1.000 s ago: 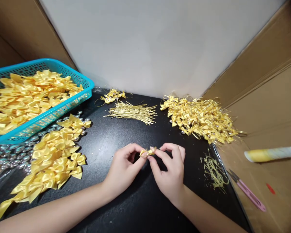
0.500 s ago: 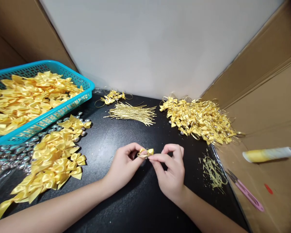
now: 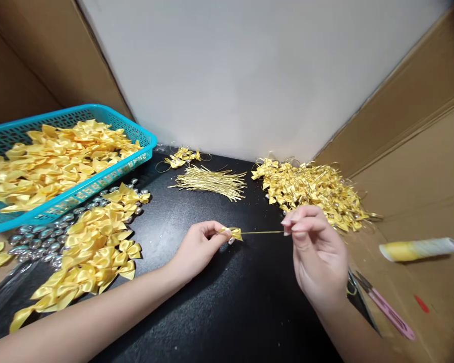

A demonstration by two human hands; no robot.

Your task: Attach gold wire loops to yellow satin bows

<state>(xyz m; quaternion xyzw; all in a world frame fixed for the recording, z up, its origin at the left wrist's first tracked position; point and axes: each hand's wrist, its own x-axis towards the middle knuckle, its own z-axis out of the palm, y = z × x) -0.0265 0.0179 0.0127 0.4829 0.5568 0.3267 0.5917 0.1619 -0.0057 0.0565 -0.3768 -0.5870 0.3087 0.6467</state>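
Observation:
My left hand [image 3: 202,247] pinches a small yellow ribbon bow [image 3: 236,233] above the black table. A silvery bead [image 3: 231,241] shows at the bow's lower edge. From the bow a thin gold cord [image 3: 263,232] runs straight and level to my right hand [image 3: 318,252], whose thumb and fingers are closed on its far end. How the cord is fixed behind the bow is hidden by the left fingers. Beyond the hands lies a bundle of cut gold cords [image 3: 212,182].
A turquoise basket [image 3: 153,142] of yellow bows stands at the left, with loose bows [image 3: 94,242] and silvery beads [image 3: 36,242] before it. Finished-looking bows with cord loops [image 3: 314,189] are heaped at the right. A pink-handled cutter [image 3: 391,313] and a tube [image 3: 419,249] lie on cardboard.
My right hand has moved right, away from the left, drawing the gold cord out straight. My left hand still grips the bow in nearly the same place. The view has shifted slightly.

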